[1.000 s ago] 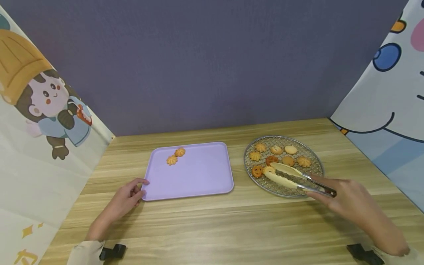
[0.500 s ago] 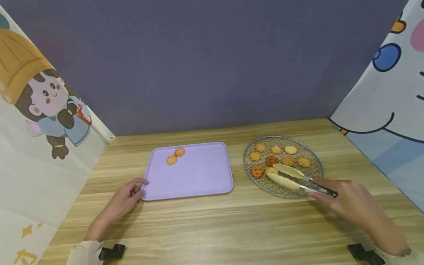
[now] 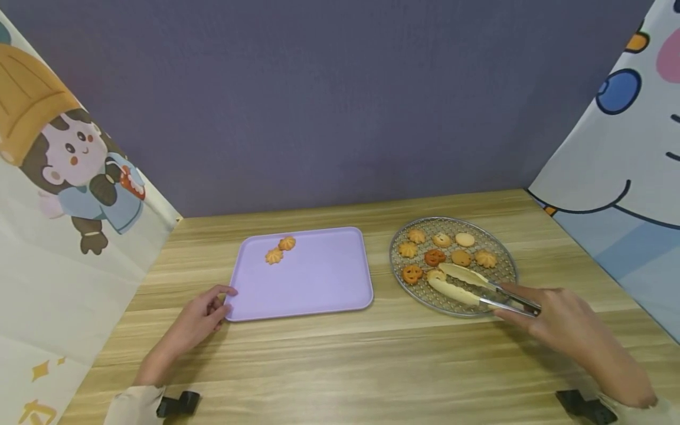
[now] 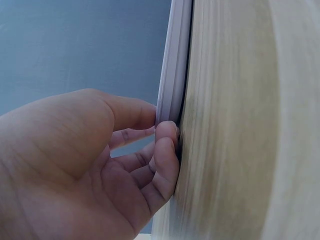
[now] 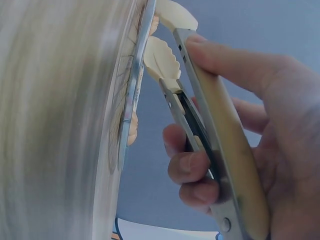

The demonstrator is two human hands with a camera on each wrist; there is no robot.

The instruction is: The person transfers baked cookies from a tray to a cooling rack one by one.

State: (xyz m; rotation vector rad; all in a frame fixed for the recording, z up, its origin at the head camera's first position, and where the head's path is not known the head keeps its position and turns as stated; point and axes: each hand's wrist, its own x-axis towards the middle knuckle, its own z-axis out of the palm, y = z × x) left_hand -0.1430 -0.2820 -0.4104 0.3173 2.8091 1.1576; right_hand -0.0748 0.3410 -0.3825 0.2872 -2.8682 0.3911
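My left hand (image 3: 198,317) pinches the front left rim of a lilac rectangular tray (image 3: 319,283); in the left wrist view the thumb and fingertips meet at the tray's edge (image 4: 170,95). Two star-shaped cookies (image 3: 274,255) touch each other on the tray's far left part. My right hand (image 3: 558,316) holds metal tongs (image 3: 459,293) with cream scalloped tips. Those tips are spread around a pale cookie (image 3: 437,275) at the front of a round mesh rack (image 3: 451,307). In the right wrist view, thumb and curled fingers grip the tongs' arms (image 5: 220,130).
On the rack lie several other cookies, including a pretzel-shaped one (image 3: 411,274), a reddish one (image 3: 434,257) and a smooth pale one (image 3: 464,239). Both tray and rack rest on a wooden table (image 3: 340,366). A dark wall panel (image 3: 340,118) stands behind, with printed sheets at both sides.
The tongs have shifted slightly right, and the pale cookie between their tips has moved a little right, away from the pretzel-shaped one. My left hand stays on the tray rim.
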